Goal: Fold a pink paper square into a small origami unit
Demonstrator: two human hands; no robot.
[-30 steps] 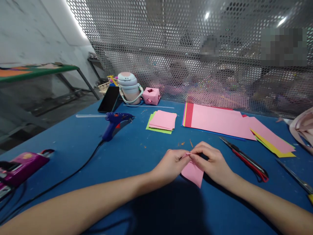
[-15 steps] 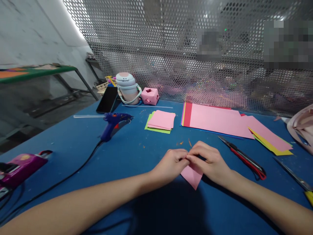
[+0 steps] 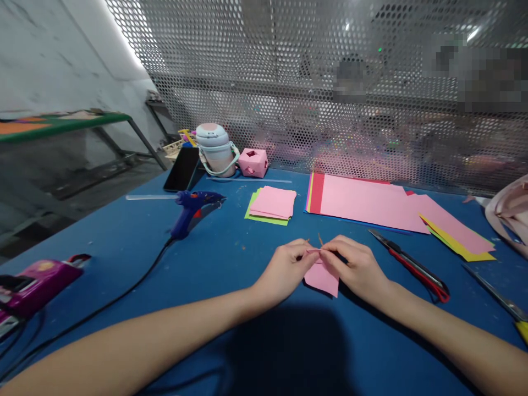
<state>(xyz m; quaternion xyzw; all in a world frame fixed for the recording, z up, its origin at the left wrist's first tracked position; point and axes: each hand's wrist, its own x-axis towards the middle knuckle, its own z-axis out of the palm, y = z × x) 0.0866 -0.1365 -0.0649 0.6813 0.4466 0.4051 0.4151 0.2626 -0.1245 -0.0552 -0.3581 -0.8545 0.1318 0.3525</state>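
Observation:
A small pink paper square (image 3: 322, 278) lies folded on the blue table (image 3: 231, 258), its lower corner sticking out towards me. My left hand (image 3: 287, 268) and my right hand (image 3: 357, 267) meet over its top edge, each pinching the paper between thumb and fingertips. Most of the sheet is hidden under my fingers.
A blue glue gun (image 3: 193, 206) with a black cord lies to the left. A stack of small pink and green squares (image 3: 272, 204) and large coloured sheets (image 3: 363, 203) lie behind. A red utility knife (image 3: 410, 265) lies right of my hands. A purple device (image 3: 35, 280) sits at the left edge.
Both hands and the pink paper have shifted slightly away from me, and less of the paper's lower corner shows beneath my fingers.

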